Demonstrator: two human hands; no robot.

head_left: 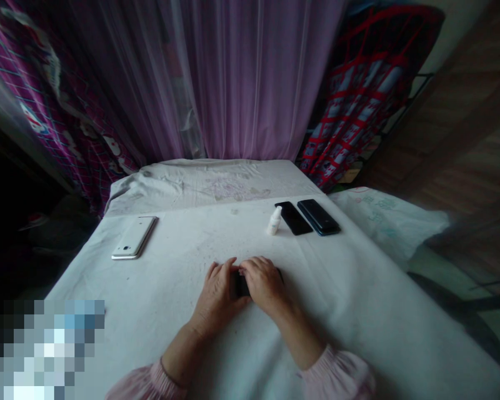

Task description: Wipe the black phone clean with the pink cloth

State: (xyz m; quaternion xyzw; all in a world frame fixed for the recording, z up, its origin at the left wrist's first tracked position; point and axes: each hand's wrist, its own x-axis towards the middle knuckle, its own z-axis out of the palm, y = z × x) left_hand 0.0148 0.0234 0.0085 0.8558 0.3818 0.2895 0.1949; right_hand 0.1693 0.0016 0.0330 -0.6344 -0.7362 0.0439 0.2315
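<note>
A dark, flat phone (242, 284) lies on the white cloth in front of me, mostly covered by my hands. My left hand (217, 291) grips its left end, thumb along the near edge and fingers at the far edge. Across the middle and right part of the phone rests my right hand (266, 282), its fingers bent and close together at the far side. The fingertips of both hands nearly meet there. Whether anything small is between the right fingertips cannot be seen.
A small white spray bottle (274, 221) stands upright beyond my right hand. Beside it lie a black phone (295, 218) and another dark phone (319, 217). A white phone (135, 238) is face down at left. Purple curtains (258, 83) hang behind the cloth-covered table (183, 233).
</note>
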